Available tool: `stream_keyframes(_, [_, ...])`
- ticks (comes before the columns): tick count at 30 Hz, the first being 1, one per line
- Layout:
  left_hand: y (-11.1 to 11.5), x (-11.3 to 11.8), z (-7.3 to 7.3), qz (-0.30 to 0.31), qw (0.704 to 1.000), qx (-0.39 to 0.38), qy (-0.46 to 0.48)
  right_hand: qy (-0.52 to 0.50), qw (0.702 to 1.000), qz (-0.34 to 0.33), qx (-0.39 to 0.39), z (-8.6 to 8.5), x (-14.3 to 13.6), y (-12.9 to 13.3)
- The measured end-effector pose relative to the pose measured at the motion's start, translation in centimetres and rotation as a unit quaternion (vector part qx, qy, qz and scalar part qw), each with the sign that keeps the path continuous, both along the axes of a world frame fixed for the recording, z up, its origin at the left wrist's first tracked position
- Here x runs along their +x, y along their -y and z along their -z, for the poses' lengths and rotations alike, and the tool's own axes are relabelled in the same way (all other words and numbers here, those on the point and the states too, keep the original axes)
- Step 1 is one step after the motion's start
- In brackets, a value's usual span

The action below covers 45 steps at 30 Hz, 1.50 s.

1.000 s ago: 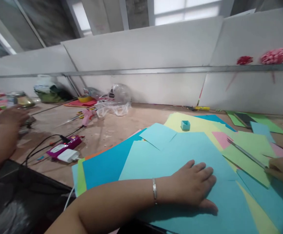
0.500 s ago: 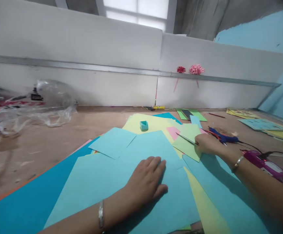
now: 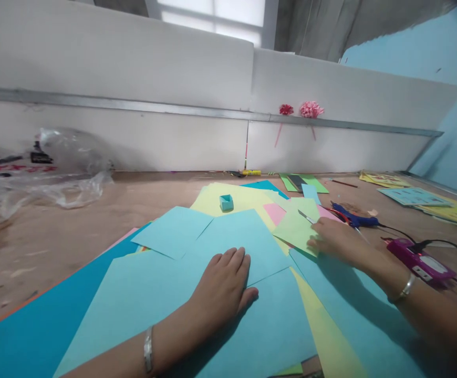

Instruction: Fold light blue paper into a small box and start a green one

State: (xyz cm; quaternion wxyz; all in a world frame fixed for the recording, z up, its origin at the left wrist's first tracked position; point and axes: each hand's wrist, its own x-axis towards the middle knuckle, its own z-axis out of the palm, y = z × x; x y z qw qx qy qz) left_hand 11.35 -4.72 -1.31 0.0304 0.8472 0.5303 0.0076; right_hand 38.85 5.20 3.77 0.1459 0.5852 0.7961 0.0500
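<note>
My left hand point(image 3: 224, 286) lies flat, fingers stretched out, on a large light-blue sheet point(image 3: 142, 299). A cut line runs across the blue paper just right of its fingertips. At the right, my right hand point(image 3: 333, 239) is closed around a thin craft knife point(image 3: 306, 216), with the blade pointing up-left over a light-green sheet point(image 3: 293, 226). That hand's lower fingers touch the green sheet's right edge. Beyond the left hand, a small folded teal paper box point(image 3: 226, 202) stands on pale-yellow paper point(image 3: 207, 198).
A blue glue gun point(image 3: 364, 220) and a purple power strip point(image 3: 421, 262) with cords lie at the right. Plastic bags point(image 3: 71, 163) sit at the far left. Printed sheets point(image 3: 413, 197) lie far right. Two paper flowers point(image 3: 311, 109) hang on the back panel's rail.
The view has shifted slightly right. My right hand's lower fingers now reach down onto the green sheet's edge, and the knife has turned. My left hand stays flat on the blue paper.
</note>
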Motion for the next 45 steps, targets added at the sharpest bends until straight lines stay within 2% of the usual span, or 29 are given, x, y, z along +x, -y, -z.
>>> stream_keyframes(3, [0.0,0.0,0.1,0.002,1.000,0.004,0.007,-0.006,0.999,-0.048,-0.026,0.8,-2.3,1.4])
stream_keyframes(6, [-0.1,-0.1,0.1,0.001,1.000,0.007,0.014,0.019,0.998,-0.045,-0.027,1.2,-3.4,1.5])
stream_keyframes(11, [-0.1,-0.1,-0.1,0.011,1.000,0.006,0.012,0.034,0.997,-0.062,-0.025,1.0,-3.7,0.9])
stream_keyframes(19, [0.0,-0.1,0.1,0.009,1.000,0.016,0.016,0.016,0.999,-0.049,-0.003,2.5,-3.6,1.0])
stream_keyframes(22, [-0.1,-0.1,0.0,0.012,1.000,0.007,0.011,-0.026,0.998,-0.050,0.009,1.6,-2.7,-0.9])
stream_keyframes(26, [-0.1,-0.1,0.1,0.012,1.000,0.019,0.015,-0.094,0.993,-0.072,0.016,0.3,-1.3,-5.7])
stream_keyframes(29, [0.0,-0.1,0.1,0.011,1.000,0.019,0.019,-0.127,0.986,-0.103,-0.021,0.2,-0.8,-8.9])
stream_keyframes(31, [0.0,-0.2,0.0,0.013,1.000,0.017,0.021,-0.143,0.981,-0.122,-0.051,0.2,-0.7,-10.0])
stream_keyframes(39, [-0.1,-0.1,0.0,0.004,1.000,0.008,0.015,-0.149,0.958,-0.208,-0.127,-0.7,-0.9,-10.4])
stream_keyframes(45, [-0.1,-0.2,0.5,0.009,0.999,0.023,0.028,-0.113,0.955,-0.224,-0.157,0.3,-0.9,-11.3])
